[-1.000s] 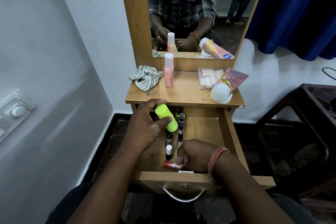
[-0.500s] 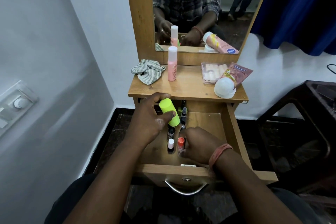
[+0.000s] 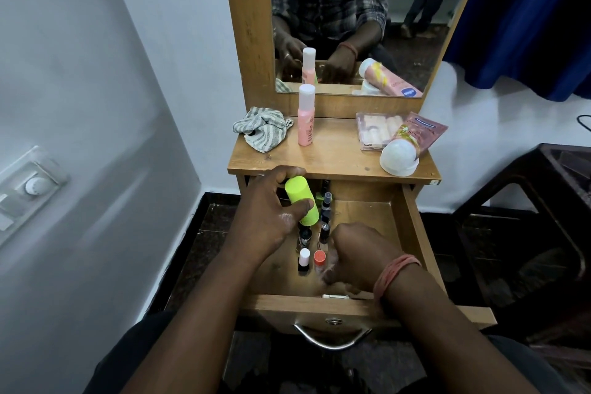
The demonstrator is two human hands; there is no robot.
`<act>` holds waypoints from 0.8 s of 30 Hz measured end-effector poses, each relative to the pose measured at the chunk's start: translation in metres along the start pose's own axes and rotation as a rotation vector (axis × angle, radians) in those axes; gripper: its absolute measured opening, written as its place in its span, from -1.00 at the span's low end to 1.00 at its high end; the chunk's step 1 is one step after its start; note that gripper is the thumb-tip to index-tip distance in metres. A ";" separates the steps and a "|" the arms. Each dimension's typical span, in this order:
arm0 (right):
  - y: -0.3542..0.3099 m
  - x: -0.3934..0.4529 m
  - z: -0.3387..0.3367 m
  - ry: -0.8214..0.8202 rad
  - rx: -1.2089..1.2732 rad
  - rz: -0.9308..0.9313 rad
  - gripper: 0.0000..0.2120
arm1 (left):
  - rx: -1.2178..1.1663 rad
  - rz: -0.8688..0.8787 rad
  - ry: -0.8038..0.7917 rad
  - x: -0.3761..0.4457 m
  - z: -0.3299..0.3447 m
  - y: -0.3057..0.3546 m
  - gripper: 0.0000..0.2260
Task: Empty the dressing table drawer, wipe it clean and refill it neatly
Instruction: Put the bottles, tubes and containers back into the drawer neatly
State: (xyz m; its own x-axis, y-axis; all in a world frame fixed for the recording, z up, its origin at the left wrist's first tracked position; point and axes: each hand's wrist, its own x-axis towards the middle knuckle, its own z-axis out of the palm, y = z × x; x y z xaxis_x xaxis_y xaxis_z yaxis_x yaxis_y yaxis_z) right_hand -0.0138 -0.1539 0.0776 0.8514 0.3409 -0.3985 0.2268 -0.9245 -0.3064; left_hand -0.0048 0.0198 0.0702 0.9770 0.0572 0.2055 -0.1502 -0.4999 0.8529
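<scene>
I'm watching the left hand (image 3: 271,211) curling round a lime-green bottle (image 3: 301,199), thumb across its front, holding it tilted over the back left of the open drawer (image 3: 412,233) at mid-frame. The right hand (image 3: 358,257) is sitting low in the drawer, fingers bent inward just beside a red-capped bottle (image 3: 319,257); I'm not able to tell whether they are touching or pinching it, as the fingertips are blurring. A white-capped bottle (image 3: 304,259) is standing next to it. Darker small bottles (image 3: 326,206) behind are proving hard to make out.
</scene>
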 end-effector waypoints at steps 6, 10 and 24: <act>0.014 -0.021 -0.036 0.203 0.302 -0.056 -0.69 | -0.035 0.061 0.013 -0.001 0.005 0.009 -0.53; 0.027 -0.014 -0.030 0.434 0.353 -0.162 -0.69 | -0.113 0.094 0.007 -0.004 0.012 0.019 -0.53; 0.031 -0.007 -0.006 -0.088 0.179 0.078 -0.75 | -0.189 0.074 0.008 -0.006 0.013 0.015 -0.56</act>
State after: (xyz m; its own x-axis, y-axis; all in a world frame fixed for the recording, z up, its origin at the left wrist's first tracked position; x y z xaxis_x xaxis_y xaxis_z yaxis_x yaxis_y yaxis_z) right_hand -0.0099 -0.1857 0.0758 0.8169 0.2903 -0.4984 0.0676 -0.9063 -0.4172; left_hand -0.0108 0.0012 0.0754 0.9612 0.0335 0.2739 -0.2477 -0.3324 0.9100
